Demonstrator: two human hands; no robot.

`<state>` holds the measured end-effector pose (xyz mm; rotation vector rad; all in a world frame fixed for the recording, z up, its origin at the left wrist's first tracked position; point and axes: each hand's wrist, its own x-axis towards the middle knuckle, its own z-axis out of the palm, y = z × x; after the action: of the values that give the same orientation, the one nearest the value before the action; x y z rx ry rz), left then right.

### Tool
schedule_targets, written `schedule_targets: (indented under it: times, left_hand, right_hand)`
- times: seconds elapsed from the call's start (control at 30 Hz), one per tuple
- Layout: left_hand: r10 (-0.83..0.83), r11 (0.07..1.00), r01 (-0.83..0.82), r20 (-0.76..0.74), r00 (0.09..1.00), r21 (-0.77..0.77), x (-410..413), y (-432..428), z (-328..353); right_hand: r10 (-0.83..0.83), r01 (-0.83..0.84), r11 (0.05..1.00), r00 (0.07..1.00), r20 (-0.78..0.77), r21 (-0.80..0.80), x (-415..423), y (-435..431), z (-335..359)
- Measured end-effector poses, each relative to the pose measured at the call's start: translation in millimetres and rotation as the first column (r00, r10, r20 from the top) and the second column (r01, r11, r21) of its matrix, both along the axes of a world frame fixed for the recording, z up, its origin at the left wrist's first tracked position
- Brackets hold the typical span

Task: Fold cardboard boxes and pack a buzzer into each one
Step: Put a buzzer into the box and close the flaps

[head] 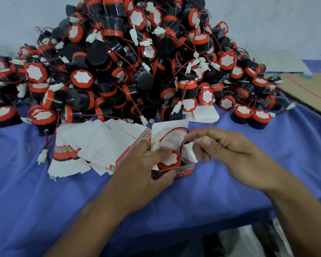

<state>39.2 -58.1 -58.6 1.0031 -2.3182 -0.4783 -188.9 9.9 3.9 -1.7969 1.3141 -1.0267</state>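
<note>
**A:** From the head camera, where is the buzzer?

**B:** It sits in the open box, orange cap up. The box is near the front edge of the blue cloth, just in front of the flat boxes and the heap of loose ones.

**A:** And the hands?

**B:** The left hand grips the box, thumb curled on its front wall and fingers bent over the cap. The right hand pinches the wire between thumb and forefinger, its other fingers loosely curled.

**A:** Which way does the wire lie?

**B:** It arches above the box mouth, from the left fingers across to the right. Its white plug seems to be by the left fingertips, but blur leaves that unsure.

**A:** What does the next move call for?

**B:** I'd judge the loop must go down towards the cap before the raised flap behind it can close. The right hand is nearer.
</note>
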Motion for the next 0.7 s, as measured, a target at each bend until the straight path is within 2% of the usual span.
schedule_targets:
  times: [0.1,0.27,0.33,0.4,0.47,0.53,0.6,0.7]
  left_hand:
    - [-0.009,1.000,0.009,0.024,1.000,-0.017,0.1,0.2,1.2]
    - [-0.004,1.000,0.005,0.048,0.999,-0.013,0.8,2.5,2.0]
    - [-0.006,1.000,0.006,0.049,0.999,0.000,1.4,3.0,2.1]
    - [-0.014,1.000,0.013,0.049,0.999,0.009,1.5,2.6,2.0]
    - [-0.022,1.000,0.022,0.056,0.998,0.003,1.3,1.8,1.3]
    - [-0.028,1.000,0.028,0.062,0.998,-0.006,1.1,1.5,1.6]
    - [-0.033,0.999,0.035,0.053,0.998,-0.030,0.3,1.8,2.3]
    - [-0.047,0.996,0.050,0.042,0.998,-0.077,-0.1,3.2,2.6]
  right_hand:
    - [-0.022,0.027,0.999,0.995,0.098,-0.044,2.1,-3.0,-0.1]
    - [-0.263,0.273,0.947,0.961,0.081,-0.167,2.3,-6.0,1.7]
    - [-0.305,0.293,0.934,0.952,-0.030,-0.205,1.7,-5.0,3.4]
    - [-0.293,0.235,0.940,0.927,-0.233,-0.249,3.6,-4.9,2.1]
    - [-0.234,0.091,0.950,0.841,-0.488,-0.298,9.5,-6.8,-2.0]
    - [-0.187,0.005,0.963,0.731,-0.656,-0.269,15.7,-9.5,-3.9]
    - [-0.162,-0.039,0.968,0.654,-0.739,-0.246,20.1,-12.8,-1.8]
    - [-0.112,-0.043,0.983,0.625,-0.773,-0.177,28.3,-16.1,0.1]
